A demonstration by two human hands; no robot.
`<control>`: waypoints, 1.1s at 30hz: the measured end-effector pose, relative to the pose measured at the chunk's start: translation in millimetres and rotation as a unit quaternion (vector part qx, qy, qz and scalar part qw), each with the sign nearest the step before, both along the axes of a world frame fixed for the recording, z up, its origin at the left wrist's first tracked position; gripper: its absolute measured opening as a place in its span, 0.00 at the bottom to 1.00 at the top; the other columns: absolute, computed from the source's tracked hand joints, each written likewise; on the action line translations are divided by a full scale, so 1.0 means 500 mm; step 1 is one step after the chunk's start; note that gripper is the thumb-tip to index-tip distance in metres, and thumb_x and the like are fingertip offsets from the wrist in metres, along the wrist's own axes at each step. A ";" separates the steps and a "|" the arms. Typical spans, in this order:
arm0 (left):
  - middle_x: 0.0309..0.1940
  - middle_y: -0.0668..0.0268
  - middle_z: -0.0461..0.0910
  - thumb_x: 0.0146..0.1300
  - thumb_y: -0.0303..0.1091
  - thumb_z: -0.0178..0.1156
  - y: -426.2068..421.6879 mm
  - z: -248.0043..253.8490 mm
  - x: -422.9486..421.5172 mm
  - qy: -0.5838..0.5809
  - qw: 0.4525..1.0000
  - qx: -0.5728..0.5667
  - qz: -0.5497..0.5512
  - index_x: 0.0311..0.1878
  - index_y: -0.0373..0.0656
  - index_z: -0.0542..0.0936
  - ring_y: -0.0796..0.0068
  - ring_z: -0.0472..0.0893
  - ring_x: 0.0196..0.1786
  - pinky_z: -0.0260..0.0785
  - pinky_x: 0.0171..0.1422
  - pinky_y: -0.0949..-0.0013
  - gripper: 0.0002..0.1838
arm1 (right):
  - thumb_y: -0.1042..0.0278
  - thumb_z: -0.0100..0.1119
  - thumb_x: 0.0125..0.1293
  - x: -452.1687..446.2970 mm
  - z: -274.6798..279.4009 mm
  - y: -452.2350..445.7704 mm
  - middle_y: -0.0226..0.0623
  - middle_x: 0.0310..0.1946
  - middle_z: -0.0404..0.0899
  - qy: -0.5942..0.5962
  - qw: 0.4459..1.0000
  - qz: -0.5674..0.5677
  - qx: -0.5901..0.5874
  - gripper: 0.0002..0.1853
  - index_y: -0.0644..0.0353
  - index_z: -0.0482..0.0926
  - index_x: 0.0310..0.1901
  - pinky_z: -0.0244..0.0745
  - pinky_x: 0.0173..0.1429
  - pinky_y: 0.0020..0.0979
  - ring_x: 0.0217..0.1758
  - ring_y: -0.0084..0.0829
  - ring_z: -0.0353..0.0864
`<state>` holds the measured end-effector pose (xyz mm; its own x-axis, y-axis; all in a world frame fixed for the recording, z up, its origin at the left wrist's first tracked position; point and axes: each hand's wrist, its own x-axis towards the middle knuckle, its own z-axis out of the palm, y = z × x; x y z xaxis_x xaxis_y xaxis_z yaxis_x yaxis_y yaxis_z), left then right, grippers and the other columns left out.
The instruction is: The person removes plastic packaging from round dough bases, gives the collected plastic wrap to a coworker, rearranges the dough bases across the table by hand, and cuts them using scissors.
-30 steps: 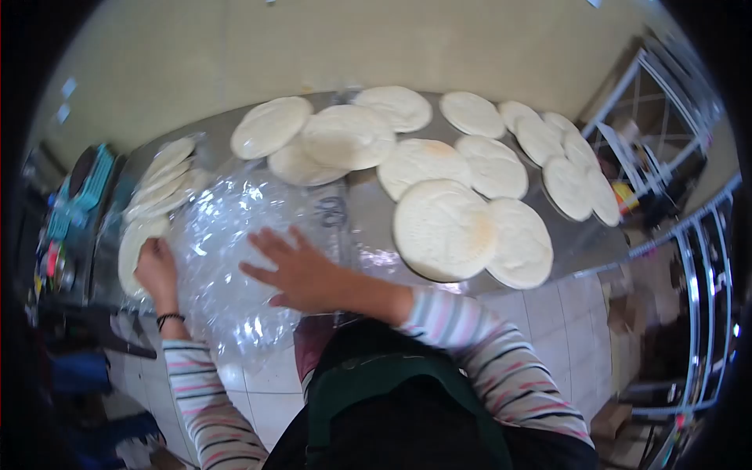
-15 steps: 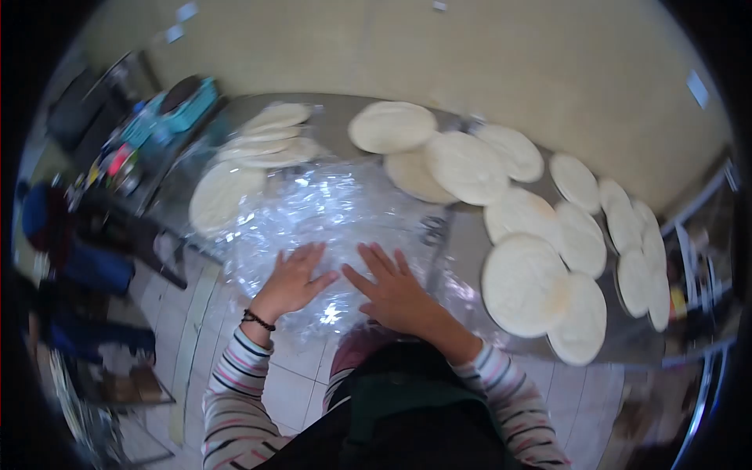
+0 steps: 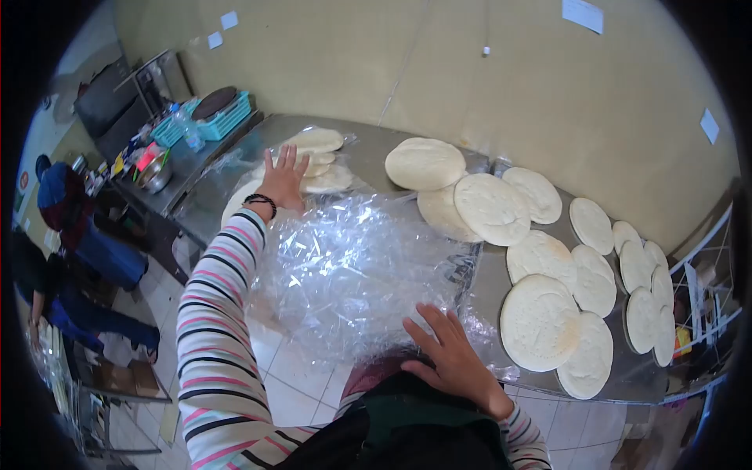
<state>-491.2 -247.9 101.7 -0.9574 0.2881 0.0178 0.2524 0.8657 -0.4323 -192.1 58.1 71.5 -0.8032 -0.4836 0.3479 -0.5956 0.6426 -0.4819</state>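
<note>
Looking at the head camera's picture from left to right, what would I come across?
By their middles: two people → turquoise basket → left hand → clear plastic → right hand → the round flatbread nearest the right hand → metal rack at the far right.

From my end I see a turquoise basket [image 3: 229, 119] with a dark round thing [image 3: 215, 103] on it; a clear bottle [image 3: 189, 131] just left of the basket; a metal bowl [image 3: 154, 175] lower left of it; two people [image 3: 82, 210] farther below it; paper notes [image 3: 229, 19] on the wall [image 3: 329, 63] above it.
</note>
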 end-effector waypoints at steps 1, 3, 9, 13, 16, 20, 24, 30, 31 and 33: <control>0.70 0.46 0.40 0.27 0.54 0.70 0.014 -0.006 -0.024 0.006 1.000 -0.001 -0.011 0.70 0.47 0.50 0.50 0.37 0.73 0.28 0.67 0.34 0.62 | 0.55 0.58 0.58 0.014 -0.004 0.011 0.53 0.62 0.57 -0.022 1.000 -0.014 -0.003 0.32 0.53 0.61 0.63 0.52 0.65 0.55 0.65 0.52 0.57; 0.70 0.46 0.40 0.26 0.55 0.69 0.044 -0.016 -0.058 -0.033 0.999 -0.022 0.015 0.70 0.48 0.47 0.51 0.38 0.73 0.28 0.67 0.33 0.64 | 0.56 0.59 0.57 0.037 -0.003 0.031 0.53 0.61 0.58 -0.044 0.998 -0.035 -0.007 0.32 0.54 0.62 0.62 0.52 0.65 0.55 0.65 0.51 0.58; 0.71 0.54 0.40 0.16 0.52 0.75 0.032 0.010 -0.174 -0.226 0.964 0.051 0.131 0.71 0.51 0.47 0.52 0.43 0.72 0.36 0.68 0.35 0.71 | 0.62 0.65 0.53 0.091 -0.007 0.063 0.50 0.58 0.64 -0.096 0.985 -0.126 -0.062 0.33 0.61 0.64 0.60 0.62 0.62 0.40 0.60 0.49 0.65; 0.70 0.51 0.41 0.25 0.41 0.71 0.040 0.001 -0.162 -0.261 0.942 0.155 0.144 0.70 0.54 0.49 0.53 0.46 0.72 0.47 0.69 0.45 0.63 | 0.64 0.65 0.53 0.096 -0.035 0.072 0.50 0.55 0.67 -0.131 0.970 -0.180 -0.099 0.30 0.61 0.67 0.58 0.63 0.61 0.39 0.58 0.49 0.68; 0.64 0.46 0.58 0.34 0.33 0.66 0.069 -0.012 -0.087 -0.076 0.992 0.046 0.095 0.68 0.53 0.56 0.57 0.63 0.65 0.60 0.65 0.64 0.51 | 0.65 0.65 0.53 0.086 -0.044 0.069 0.49 0.54 0.68 -0.122 0.972 -0.182 -0.080 0.30 0.60 0.67 0.58 0.65 0.60 0.39 0.57 0.48 0.69; 0.54 0.47 0.69 0.40 0.33 0.63 0.037 -0.008 -0.117 -0.134 0.981 0.141 0.000 0.60 0.49 0.70 0.56 0.72 0.57 0.67 0.58 0.59 0.36 | 0.66 0.64 0.53 0.067 -0.042 0.063 0.48 0.53 0.69 -0.067 0.987 -0.136 -0.055 0.29 0.60 0.68 0.57 0.66 0.59 0.38 0.55 0.45 0.70; 0.44 0.52 0.77 0.48 0.31 0.58 0.032 0.006 -0.076 -0.034 0.992 0.036 -0.119 0.43 0.43 0.80 0.53 0.76 0.48 0.71 0.50 0.58 0.15 | 0.66 0.64 0.53 0.052 -0.052 0.063 0.47 0.54 0.69 -0.057 0.992 -0.093 -0.066 0.28 0.57 0.69 0.56 0.66 0.58 0.42 0.56 0.47 0.69; 0.35 0.50 0.80 0.53 0.34 0.60 -0.021 0.087 -0.109 0.087 0.931 0.337 -0.115 0.45 0.40 0.79 0.54 0.80 0.38 0.70 0.45 0.60 0.16 | 0.61 0.65 0.51 0.014 -0.056 0.010 0.44 0.58 0.65 -0.006 0.990 -0.071 0.124 0.26 0.47 0.72 0.55 0.55 0.62 0.56 0.63 0.50 0.61; 0.33 0.52 0.80 0.54 0.34 0.59 -0.007 0.129 -0.093 0.080 0.905 0.404 -0.110 0.46 0.39 0.78 0.58 0.80 0.36 0.71 0.44 0.64 0.16 | 0.58 0.64 0.52 0.004 -0.068 0.013 0.46 0.58 0.65 -0.012 0.988 -0.076 0.134 0.26 0.50 0.72 0.55 0.53 0.63 0.57 0.64 0.51 0.59; 0.31 0.54 0.80 0.55 0.32 0.59 0.035 0.214 -0.043 0.045 0.825 0.547 -0.134 0.47 0.39 0.78 0.60 0.80 0.34 0.71 0.43 0.67 0.16 | 0.56 0.62 0.53 -0.006 -0.065 0.023 0.47 0.58 0.64 -0.014 0.986 -0.082 0.145 0.26 0.53 0.71 0.55 0.51 0.63 0.59 0.64 0.52 0.57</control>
